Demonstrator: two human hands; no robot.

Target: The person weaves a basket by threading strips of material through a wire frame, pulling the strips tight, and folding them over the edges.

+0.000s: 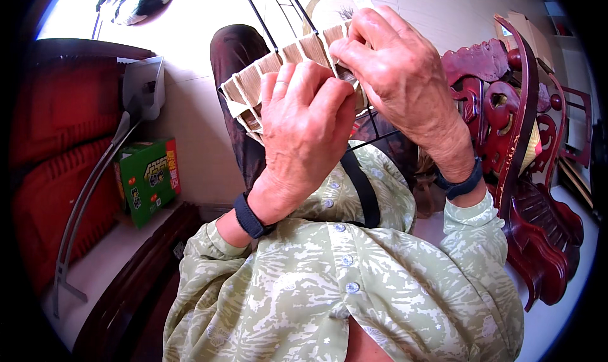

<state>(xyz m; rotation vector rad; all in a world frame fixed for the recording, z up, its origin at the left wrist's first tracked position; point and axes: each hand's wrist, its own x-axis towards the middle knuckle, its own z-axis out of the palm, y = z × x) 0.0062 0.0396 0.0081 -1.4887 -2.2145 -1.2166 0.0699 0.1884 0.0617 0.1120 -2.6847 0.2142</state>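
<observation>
A tan piece of wrapped strips with pale cord ribs lies across a black wire frame over my lap. My left hand is closed on the piece at its near side, fingers curled and thumb tucked against the fingertips. My right hand grips the piece's right end in a pinch, higher up and farther from me. The exact strands between my fingertips are hidden. Dark patterned trousers and a pale green printed shirt show around and below the work.
Red cushioned seating and a bent metal stand are on the left, beside a green printed box. Carved dark-red wooden chairs crowd the right, with cardboard behind. A black-and-white object lies at upper left.
</observation>
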